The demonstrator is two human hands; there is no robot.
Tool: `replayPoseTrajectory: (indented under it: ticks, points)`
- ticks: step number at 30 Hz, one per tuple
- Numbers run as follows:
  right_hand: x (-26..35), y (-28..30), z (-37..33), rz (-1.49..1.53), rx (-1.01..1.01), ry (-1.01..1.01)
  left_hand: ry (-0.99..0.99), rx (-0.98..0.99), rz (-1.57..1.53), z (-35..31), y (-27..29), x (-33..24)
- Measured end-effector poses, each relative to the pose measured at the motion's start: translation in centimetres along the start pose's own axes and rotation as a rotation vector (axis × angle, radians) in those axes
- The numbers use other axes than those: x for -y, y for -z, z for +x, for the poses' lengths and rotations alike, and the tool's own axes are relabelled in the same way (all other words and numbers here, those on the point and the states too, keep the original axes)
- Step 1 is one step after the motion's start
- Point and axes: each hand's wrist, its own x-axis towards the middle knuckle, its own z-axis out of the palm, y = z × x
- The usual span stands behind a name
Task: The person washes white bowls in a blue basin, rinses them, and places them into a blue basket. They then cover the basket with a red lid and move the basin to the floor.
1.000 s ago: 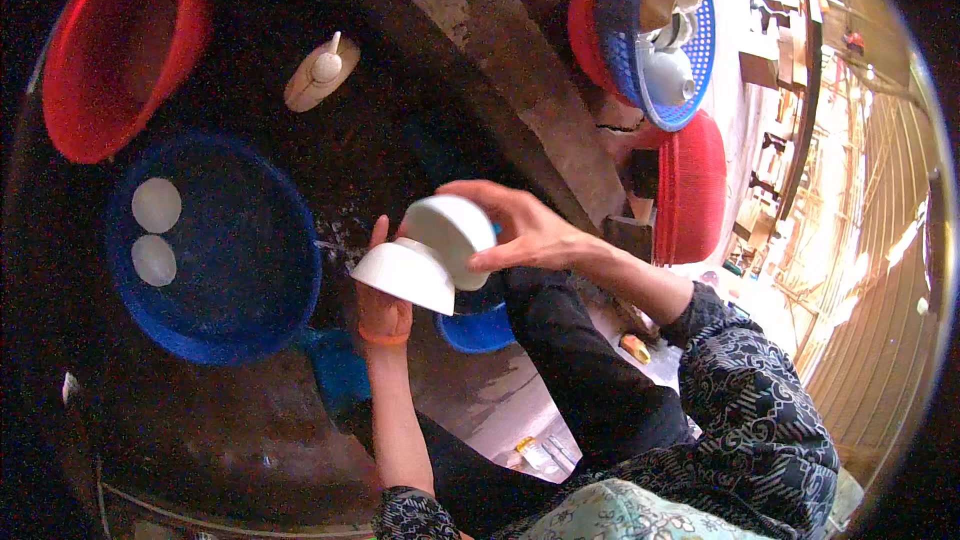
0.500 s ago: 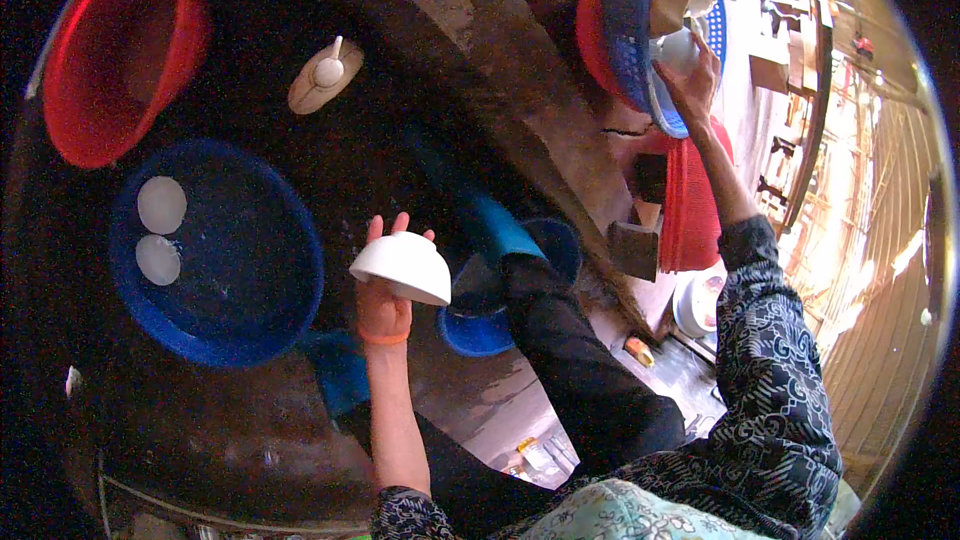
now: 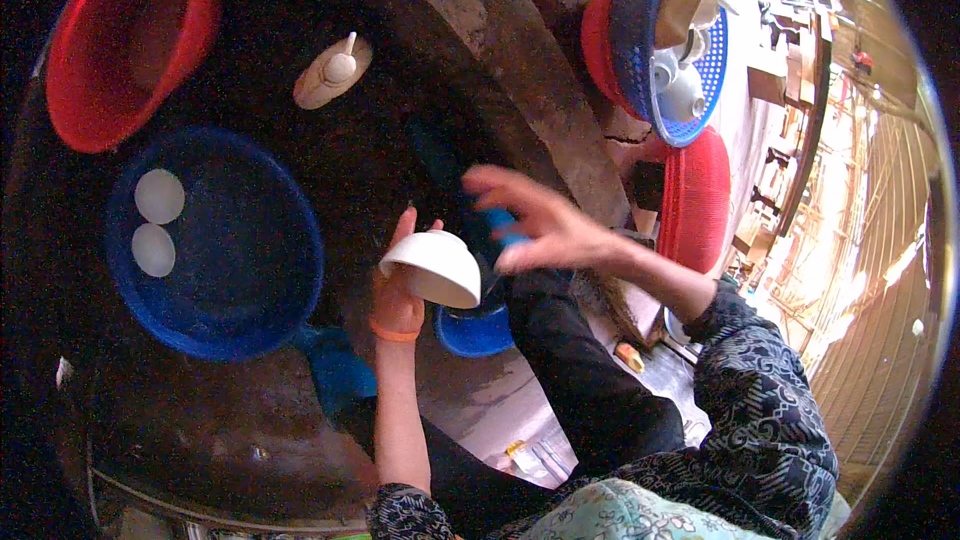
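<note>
I have the white bowl [image 3: 432, 270] in the left hand [image 3: 398, 302], tilted, its outer wall turned up toward me and its rim on the lower side. The left fingers are curled around and behind it, with some tips showing past its far edge; how firmly they press, I cannot tell. The right hand [image 3: 550, 232] is just beside the bowl, blurred, its fingers spread and its thumb well apart from them; I see nothing held in it, and a gap shows between it and the bowl.

I judge the step in hand to be the handling of this one bowl, with the left hand as its support and the right free to work on it. Going on would, I think, call for the right fingers to meet the wall or rim lightly while the left keeps its grasp, since a smooth, tilted bowl could slip.

Just below the right hand I see a small blue tub [image 3: 474, 332]. Left of the left hand sits a wide blue basin [image 3: 225, 240] with two white round pieces [image 3: 158, 197], probably bowls. Beyond the hands stands a pale pump bottle [image 3: 335, 78]; beyond the right hand, up and to its right, a blue basket [image 3: 632, 45] holds pale dishes [image 3: 685, 95].
</note>
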Motion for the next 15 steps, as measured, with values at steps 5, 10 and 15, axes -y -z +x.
replayPoseTrajectory:
  ticks: [5, 10, 15]
  points:
    - [-0.3, -5.7, 2.6, 0.148, 0.211, -0.048, -0.043, 0.039, 0.277, -0.3, -0.4, -0.8]
    - [-0.1, -2.9, 0.4, -0.063, -0.125, 0.015, 0.161, 0.138, 0.142, -0.9, -1.4, -1.3]
    - [1.0, 8.1, -5.3, -0.236, -1.078, -0.063, 0.104, 0.198, 0.100, -0.5, -1.8, -1.3]
